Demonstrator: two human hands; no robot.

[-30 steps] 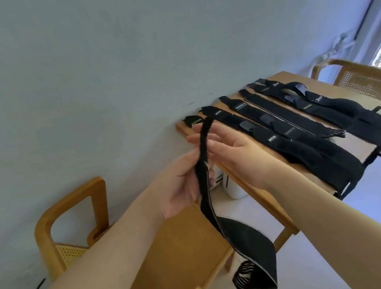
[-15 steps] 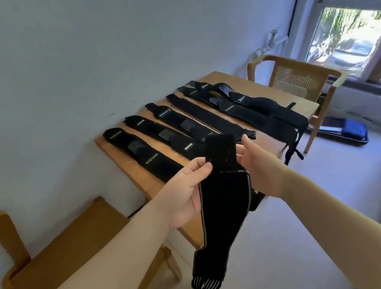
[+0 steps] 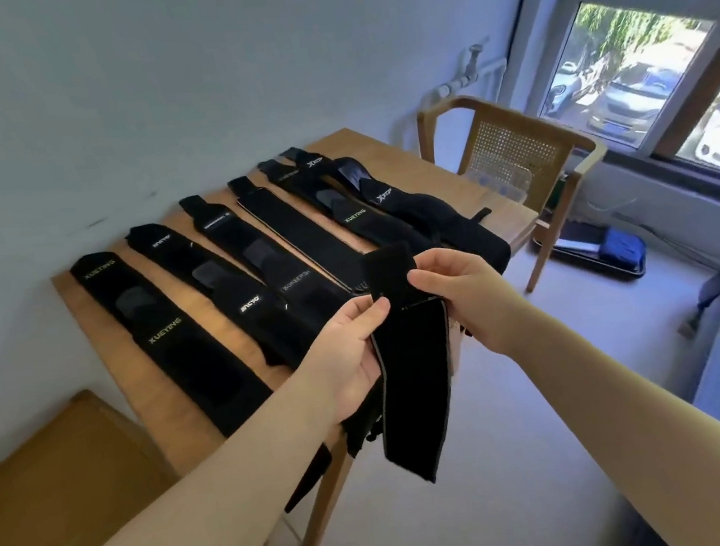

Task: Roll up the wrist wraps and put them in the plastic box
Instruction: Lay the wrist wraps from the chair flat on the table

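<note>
While both hands, left hand (image 3: 352, 350) and right hand (image 3: 461, 289), pinch the hanging wrist wrap (image 3: 410, 359) over the table (image 3: 86, 328) edge, what may be a clear plastic box (image 3: 500, 180) sits blurred at the far end, contents unreadable.

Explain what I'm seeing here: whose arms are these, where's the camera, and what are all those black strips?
There is no machine: a person wears a camera on the head, which looks forward and down, so both bare arms reach in from the bottom. The left hand and right hand pinch the top of one black wrist wrap, whose length hangs down unrolled in front of the table edge. On the wooden table more wrist wraps lie flat side by side, such as the leftmost one. A wooden chair stands beyond the table by the window.
</note>
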